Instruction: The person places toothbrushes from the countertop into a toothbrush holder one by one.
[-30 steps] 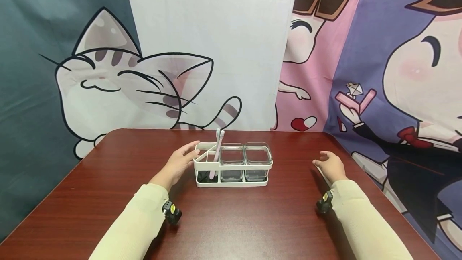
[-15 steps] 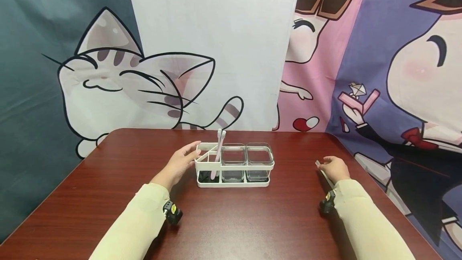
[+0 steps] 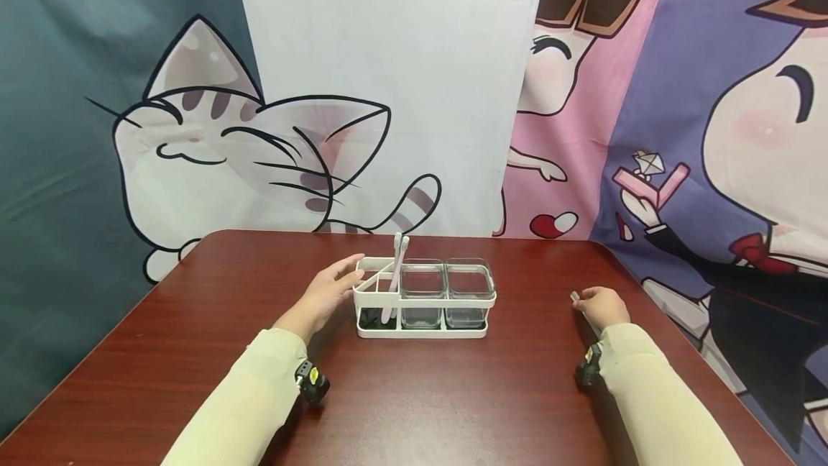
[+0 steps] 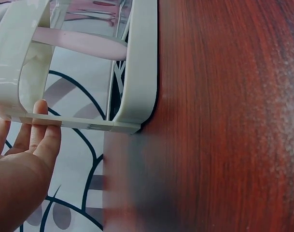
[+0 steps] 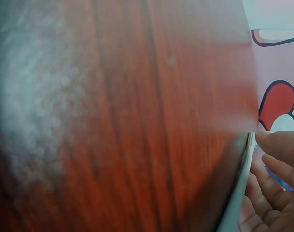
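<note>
Our left hand [image 3: 323, 295] rested, fingers straight, against the rack [image 3: 423, 299]; well right of the rack, our right hand [image 3: 601, 305] pinched what looked like a toothbrush [image 5: 237, 193].

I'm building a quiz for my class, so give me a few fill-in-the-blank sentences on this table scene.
1. The left hand rests against the white ____ end of the rack.
2. The rack holds ____ clear glass cups.
3. A ____ toothbrush stands in the rack.
4. The right hand grips a thin white object on the ____ table.

Missing words: left; two; pink; wooden
</note>
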Demonstrator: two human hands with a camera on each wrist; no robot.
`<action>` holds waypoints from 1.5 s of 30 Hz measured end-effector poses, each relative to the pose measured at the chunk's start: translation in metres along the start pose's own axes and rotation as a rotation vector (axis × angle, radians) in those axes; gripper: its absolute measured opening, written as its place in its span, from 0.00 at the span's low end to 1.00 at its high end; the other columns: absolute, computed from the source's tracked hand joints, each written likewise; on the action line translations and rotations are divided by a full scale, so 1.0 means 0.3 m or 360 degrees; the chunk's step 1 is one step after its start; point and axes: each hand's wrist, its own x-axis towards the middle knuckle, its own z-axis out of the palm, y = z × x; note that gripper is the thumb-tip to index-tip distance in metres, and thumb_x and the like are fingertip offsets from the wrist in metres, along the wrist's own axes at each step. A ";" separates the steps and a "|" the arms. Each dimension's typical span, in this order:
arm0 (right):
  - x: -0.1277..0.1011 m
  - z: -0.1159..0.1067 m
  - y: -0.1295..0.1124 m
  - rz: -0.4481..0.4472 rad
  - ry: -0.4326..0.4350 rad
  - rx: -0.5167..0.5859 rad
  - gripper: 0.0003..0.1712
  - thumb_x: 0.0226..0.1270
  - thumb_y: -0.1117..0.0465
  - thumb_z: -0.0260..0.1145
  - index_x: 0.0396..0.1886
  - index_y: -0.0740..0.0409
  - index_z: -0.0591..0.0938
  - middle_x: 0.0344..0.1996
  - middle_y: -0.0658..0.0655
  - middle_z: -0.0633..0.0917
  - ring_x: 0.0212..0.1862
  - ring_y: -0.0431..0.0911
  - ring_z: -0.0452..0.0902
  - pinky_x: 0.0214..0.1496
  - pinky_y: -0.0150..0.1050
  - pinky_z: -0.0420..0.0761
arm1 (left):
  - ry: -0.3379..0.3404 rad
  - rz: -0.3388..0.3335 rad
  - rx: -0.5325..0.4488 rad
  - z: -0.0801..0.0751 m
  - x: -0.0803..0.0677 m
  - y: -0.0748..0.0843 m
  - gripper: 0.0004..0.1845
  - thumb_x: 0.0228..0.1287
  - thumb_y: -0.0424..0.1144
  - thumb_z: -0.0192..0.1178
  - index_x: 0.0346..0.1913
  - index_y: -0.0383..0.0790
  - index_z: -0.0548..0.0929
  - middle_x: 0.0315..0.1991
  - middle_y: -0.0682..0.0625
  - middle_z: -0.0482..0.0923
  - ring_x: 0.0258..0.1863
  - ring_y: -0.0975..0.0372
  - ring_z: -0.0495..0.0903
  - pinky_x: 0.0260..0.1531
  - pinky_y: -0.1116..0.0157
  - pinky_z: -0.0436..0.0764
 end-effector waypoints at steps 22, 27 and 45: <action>-0.013 0.008 -0.022 0.0042 0.0003 -0.0102 0.18 0.60 0.64 0.64 0.46 0.72 0.82 0.47 0.72 0.82 0.48 0.68 0.76 0.45 0.55 0.77 | 0.0027 -0.0001 0.0014 0.002 -0.001 -0.001 0.27 0.73 0.39 0.52 0.72 0.41 0.63 0.70 0.38 0.60 0.62 0.47 0.71 0.66 0.50 0.66; -0.016 0.004 -0.019 0.0030 -0.0012 -0.0064 0.16 0.59 0.65 0.63 0.44 0.73 0.83 0.44 0.71 0.83 0.46 0.66 0.78 0.44 0.53 0.77 | 0.0028 -0.0005 0.0019 0.002 -0.002 0.001 0.28 0.73 0.40 0.52 0.73 0.42 0.63 0.70 0.39 0.61 0.63 0.47 0.71 0.66 0.50 0.65; -0.005 -0.014 -0.039 -0.0091 0.0029 0.0103 0.16 0.57 0.65 0.63 0.42 0.73 0.82 0.38 0.69 0.84 0.42 0.61 0.77 0.40 0.47 0.73 | 0.0020 0.0000 0.0041 0.003 -0.006 0.000 0.27 0.73 0.41 0.52 0.72 0.42 0.63 0.70 0.38 0.61 0.63 0.47 0.70 0.66 0.49 0.65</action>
